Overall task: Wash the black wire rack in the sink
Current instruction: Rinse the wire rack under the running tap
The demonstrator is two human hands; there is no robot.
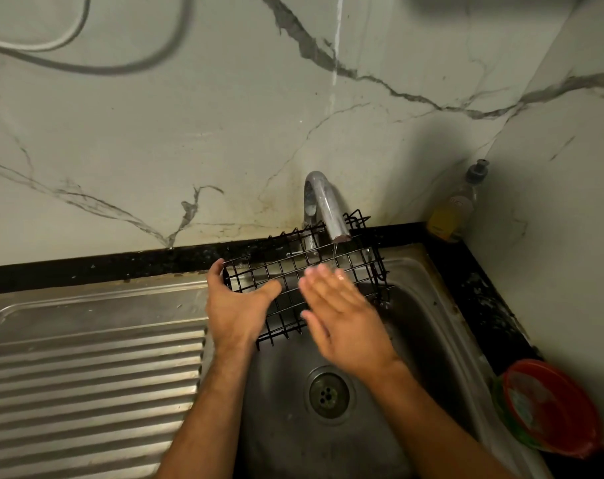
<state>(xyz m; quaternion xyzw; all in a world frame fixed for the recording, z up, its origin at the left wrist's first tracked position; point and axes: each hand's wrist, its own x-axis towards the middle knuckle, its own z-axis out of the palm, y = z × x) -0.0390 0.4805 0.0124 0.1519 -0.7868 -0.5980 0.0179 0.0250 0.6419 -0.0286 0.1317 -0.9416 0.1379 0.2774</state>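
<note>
Left grip: left hand (236, 307) clamped on the near-left edge of the black wire rack (304, 274), thumb laid over the top of the grid, fingers hooked round the left rim. Right grip: right hand (343, 318) apart, fingers straight and spread, palm flat on the middle of the grid, somewhat blurred.

Rack held above the sink (431, 305) basin, tilted, far edge raised toward the tap (323, 207). Thin stream of water dropping from the spout onto the right half of the grid, just beyond the right fingertips. Long axis running left to right, roughly along the back wall. Right end of the rack, with its upturned hooks, beyond the right hand and away from the left; right hand therefore nearer to the unrubbed right part, left hand serving as the anchor. Likely step: rubbing the wires under the flow.

Soap bottle (454, 209) in the back right corner on the dark table, yellow liquid inside, label too small to read. Red bowl (552, 406) at the right edge, no writing seen.
</note>
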